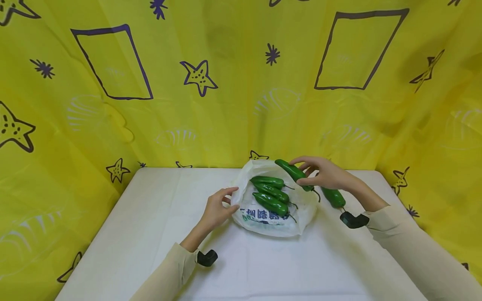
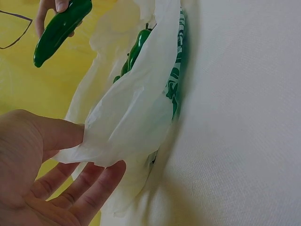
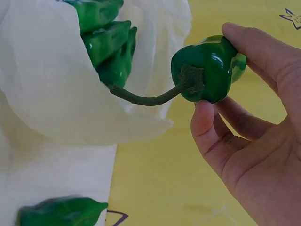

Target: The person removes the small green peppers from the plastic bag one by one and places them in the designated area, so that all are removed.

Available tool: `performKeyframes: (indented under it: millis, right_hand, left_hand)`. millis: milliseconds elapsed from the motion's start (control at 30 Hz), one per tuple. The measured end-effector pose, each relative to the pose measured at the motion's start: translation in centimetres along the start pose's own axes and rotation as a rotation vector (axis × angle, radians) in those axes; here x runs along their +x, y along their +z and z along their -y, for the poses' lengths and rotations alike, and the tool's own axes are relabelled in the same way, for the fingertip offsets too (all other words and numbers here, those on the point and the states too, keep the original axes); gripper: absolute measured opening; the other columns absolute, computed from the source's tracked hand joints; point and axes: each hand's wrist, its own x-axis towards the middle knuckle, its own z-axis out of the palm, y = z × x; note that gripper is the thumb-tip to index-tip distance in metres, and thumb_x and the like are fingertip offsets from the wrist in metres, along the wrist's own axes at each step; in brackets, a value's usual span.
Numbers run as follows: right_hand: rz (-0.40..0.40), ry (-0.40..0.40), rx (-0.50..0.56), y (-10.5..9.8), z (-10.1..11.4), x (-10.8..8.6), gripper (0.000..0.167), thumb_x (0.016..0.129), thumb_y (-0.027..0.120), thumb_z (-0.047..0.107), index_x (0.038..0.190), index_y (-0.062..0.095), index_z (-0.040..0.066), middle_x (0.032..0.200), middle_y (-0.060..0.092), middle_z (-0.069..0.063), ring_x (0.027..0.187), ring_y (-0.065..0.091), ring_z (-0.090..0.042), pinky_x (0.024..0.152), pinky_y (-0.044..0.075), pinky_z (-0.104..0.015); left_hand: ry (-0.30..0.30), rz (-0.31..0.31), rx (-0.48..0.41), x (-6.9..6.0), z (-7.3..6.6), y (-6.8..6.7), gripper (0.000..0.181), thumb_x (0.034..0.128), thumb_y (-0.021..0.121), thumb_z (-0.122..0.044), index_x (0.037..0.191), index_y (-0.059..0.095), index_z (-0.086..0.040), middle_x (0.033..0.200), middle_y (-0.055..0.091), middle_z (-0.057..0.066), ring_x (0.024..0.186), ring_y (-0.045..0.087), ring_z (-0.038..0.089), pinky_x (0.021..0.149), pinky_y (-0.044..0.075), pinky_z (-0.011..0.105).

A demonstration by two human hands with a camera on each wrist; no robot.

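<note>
A white plastic bag point(image 1: 246, 225) with printed characters lies on the table, its mouth spread. Three green peppers point(image 1: 270, 203) rest in it side by side, stems toward the right. At the bag's left rim my left hand point(image 1: 219, 209) pinches the plastic, thumb and fingers on either side of the edge. Above the bag's right side, my right hand point(image 1: 325, 172) grips another green pepper point(image 3: 207, 70) between thumb and fingers, its curved stem hanging free. One more green pepper point(image 1: 334, 197) lies on the table right of the bag, below the right forearm.
The white table point(image 1: 158, 217) runs back to a yellow curtain point(image 1: 226, 117) with starfish drawings, which also hangs along both sides. A black wrist mount point(image 1: 207, 258) sits at the left cuff, and another black mount point(image 1: 354, 220) at the right cuff.
</note>
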Motion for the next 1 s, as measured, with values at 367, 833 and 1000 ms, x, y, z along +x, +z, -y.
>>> performKeyframes:
  millis: [367,833,1000]
  right_hand:
    - [-0.057,0.046,-0.018,-1.9,-1.3,-2.1,0.056,0.092,0.079,0.016,0.142,0.057,0.009,0.136,0.06,-0.023,0.111,0.066,-0.038,0.08,0.058,-0.03]
    - [-0.105,0.147,-0.015,-3.4,-4.6,-5.2,0.058,0.093,0.078,0.019,0.145,0.054,0.009,0.136,0.059,-0.023,0.112,0.064,-0.042,0.078,0.059,-0.037]
    - [-0.115,0.183,0.012,-3.7,-5.8,-6.1,0.059,0.094,0.077,0.022,0.146,0.052,0.009,0.134,0.061,-0.023,0.112,0.063,-0.042,0.076,0.058,-0.036]
  left_hand:
    - [-0.002,0.009,0.003,0.1,0.0,0.1,0.055,0.0839,0.082,0.0,0.136,0.066,-0.008,0.117,0.068,0.013,0.09,0.067,0.023,0.07,0.056,0.025]
    - [0.03,-0.005,0.0,0.1,0.1,0.1,0.055,0.0825,0.082,0.002,0.134,0.066,-0.005,0.115,0.068,0.014,0.089,0.07,0.026,0.07,0.056,0.026]
    - [0.032,-0.007,-0.003,0.1,0.1,0.1,0.055,0.0822,0.082,0.002,0.134,0.066,-0.005,0.115,0.068,0.014,0.088,0.07,0.026,0.07,0.056,0.026]
